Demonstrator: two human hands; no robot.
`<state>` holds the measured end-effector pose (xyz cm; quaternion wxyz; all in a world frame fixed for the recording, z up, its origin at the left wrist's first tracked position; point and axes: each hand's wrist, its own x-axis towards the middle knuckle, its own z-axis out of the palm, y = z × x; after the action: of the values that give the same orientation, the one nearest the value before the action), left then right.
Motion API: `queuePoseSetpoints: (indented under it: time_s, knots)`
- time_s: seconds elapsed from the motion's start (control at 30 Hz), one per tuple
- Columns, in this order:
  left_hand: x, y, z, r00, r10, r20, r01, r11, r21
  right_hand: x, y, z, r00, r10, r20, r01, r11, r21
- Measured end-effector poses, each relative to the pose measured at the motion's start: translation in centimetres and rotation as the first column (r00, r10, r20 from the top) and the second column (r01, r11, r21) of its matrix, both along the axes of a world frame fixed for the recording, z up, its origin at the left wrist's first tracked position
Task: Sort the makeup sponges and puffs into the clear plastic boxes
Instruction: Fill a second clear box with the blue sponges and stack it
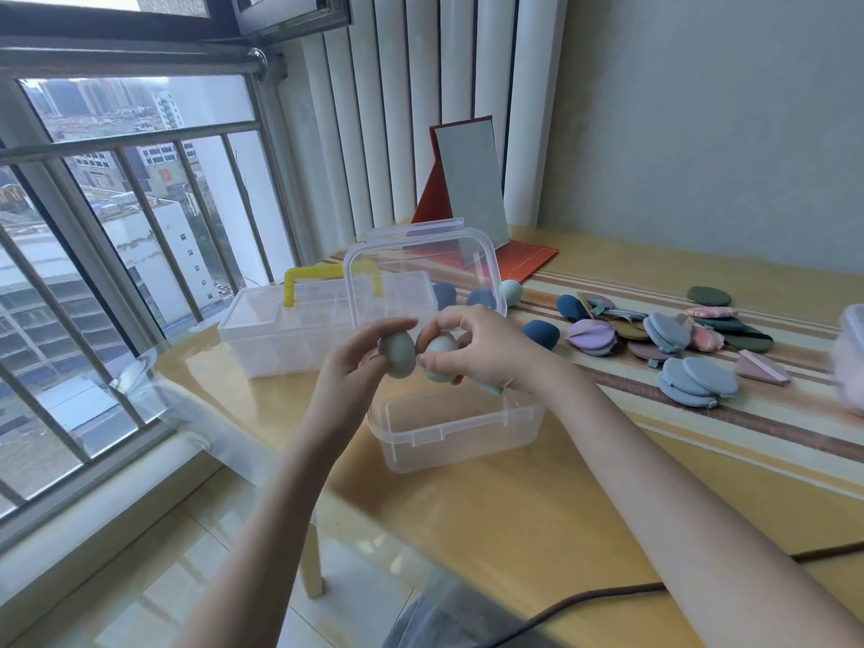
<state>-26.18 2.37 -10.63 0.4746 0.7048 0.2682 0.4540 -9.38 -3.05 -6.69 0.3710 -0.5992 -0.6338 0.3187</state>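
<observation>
My left hand [360, 355] pinches a pale green egg-shaped sponge [398, 354] above the open clear box [460, 425]. Beside it my right hand [486, 350] grips a second pale green sponge [440, 352], with another pale piece partly hidden under the palm. The box's lid [421, 273] stands upright behind the hands. Dark blue sponges [541, 333] and one pale green sponge [510, 292] lie on the table past the box. Flat puffs in lilac [591, 336], blue [696, 381], pink and dark green are scattered to the right.
A larger clear box with a yellow handle [299, 320] sits at the back left, near the window railing. A red folding mirror [472, 198] stands at the back. Another clear container [853, 357] shows at the right edge. A black cable [608, 596] crosses the table's near edge.
</observation>
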Motion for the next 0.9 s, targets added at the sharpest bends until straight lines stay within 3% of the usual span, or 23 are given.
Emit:
queuePoseSetpoints:
  time_s: [0.23, 0.33, 0.6, 0.77, 0.9]
  knots:
    - [-0.6, -0.6, 0.1, 0.998, -0.024, -0.051, 0.022, 0.999, -0.043, 0.0, 0.2, -0.5, 0.995, -0.009, 0.099, 0.002, 0.998, 0.065]
    - [-0.8, -0.6, 0.2, 0.994, -0.049, -0.096, 0.046, 0.998, -0.032, 0.0, 0.3, -0.6, 0.975, -0.012, 0.222, -0.009, 0.995, 0.095]
    - [-0.8, -0.4, 0.8, 0.96, 0.108, -0.258, -0.09, 0.993, 0.083, -0.4, 0.1, -0.4, 0.896, -0.026, 0.444, -0.046, 0.987, 0.151]
    - [-0.9, -0.4, 1.5, 0.904, 0.177, -0.39, -0.093, 0.97, 0.226, -0.2, 0.2, -0.3, 0.902, -0.049, 0.429, -0.032, 0.983, 0.18]
    - [-1.2, -0.5, 2.5, 0.826, 0.356, -0.438, -0.11, 0.863, 0.494, -0.4, 0.2, -0.4, 0.918, -0.037, 0.395, -0.03, 0.986, 0.163]
